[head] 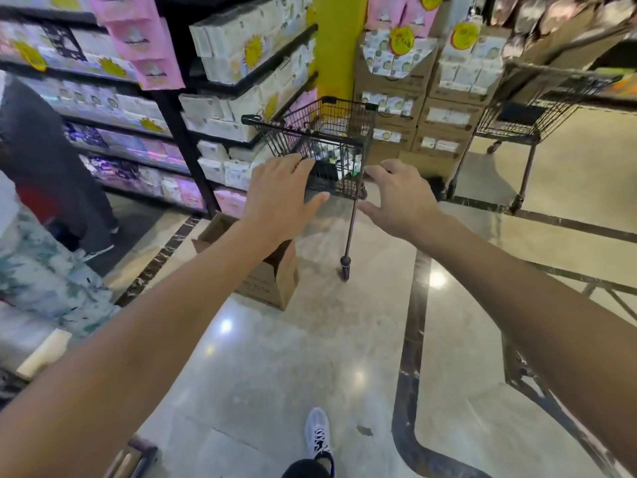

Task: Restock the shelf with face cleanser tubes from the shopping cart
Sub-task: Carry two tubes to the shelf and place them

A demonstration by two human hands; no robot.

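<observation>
We reach our empty, spread left hand (pixel 280 191) and right hand (pixel 400 196) toward the black wire shopping cart (pixel 320 146), next fetching tubes.

The shopping cart (pixel 320 146) stands on the floor (pixel 310 357) ahead, just right of the shelf (pixel 220 108). An open box (pixel 265 270) sits on the floor before the shelf's end. A second cart (pixel 537 101) stands farther right, stacked cartons (pixel 431 108) between them behind.
</observation>
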